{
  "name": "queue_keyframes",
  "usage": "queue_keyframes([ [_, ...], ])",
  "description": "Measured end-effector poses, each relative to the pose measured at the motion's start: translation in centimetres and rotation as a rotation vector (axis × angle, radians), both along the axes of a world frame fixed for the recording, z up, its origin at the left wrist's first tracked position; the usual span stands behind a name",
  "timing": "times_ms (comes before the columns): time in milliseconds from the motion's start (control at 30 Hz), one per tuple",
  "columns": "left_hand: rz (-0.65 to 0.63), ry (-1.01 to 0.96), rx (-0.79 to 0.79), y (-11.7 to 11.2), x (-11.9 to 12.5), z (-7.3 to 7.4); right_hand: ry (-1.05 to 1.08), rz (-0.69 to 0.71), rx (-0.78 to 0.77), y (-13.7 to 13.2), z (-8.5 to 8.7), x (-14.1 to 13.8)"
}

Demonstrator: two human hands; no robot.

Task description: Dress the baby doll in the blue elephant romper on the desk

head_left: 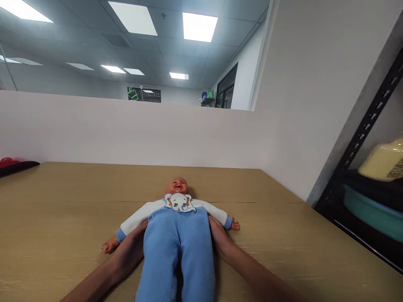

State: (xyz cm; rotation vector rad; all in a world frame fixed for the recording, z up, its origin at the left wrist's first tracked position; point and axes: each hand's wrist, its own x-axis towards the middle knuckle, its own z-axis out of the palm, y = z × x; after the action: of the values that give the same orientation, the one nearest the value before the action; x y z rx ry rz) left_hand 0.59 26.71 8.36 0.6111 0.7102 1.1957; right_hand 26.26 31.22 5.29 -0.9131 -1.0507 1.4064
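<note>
A baby doll (178,235) lies on its back on the wooden table (63,209), head away from me, arms spread. It wears a blue fleece romper with white sleeves and an elephant bib. My left hand (132,247) presses against the doll's left flank under its arm. My right hand (219,237) holds the opposite flank. Both hands' fingers are tucked beneath the doll's body and mostly hidden.
A white partition wall (126,130) runs behind the table. A dark tray with something red (12,165) sits at the far left edge. A black metal shelf (371,126) on the right holds a teal bowl (371,212) and a yellowish bag (382,161).
</note>
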Motion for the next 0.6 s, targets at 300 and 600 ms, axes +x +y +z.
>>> queue_keyframes([
  [300,0.073,0.193,0.067,-0.3,-0.1,-0.9,-0.130,-0.203,0.024,-0.2,-1.5,-0.1],
  [600,0.099,0.118,-0.027,-0.5,0.4,-1.6,0.065,-0.058,-0.208,-0.4,-1.3,-0.3],
])
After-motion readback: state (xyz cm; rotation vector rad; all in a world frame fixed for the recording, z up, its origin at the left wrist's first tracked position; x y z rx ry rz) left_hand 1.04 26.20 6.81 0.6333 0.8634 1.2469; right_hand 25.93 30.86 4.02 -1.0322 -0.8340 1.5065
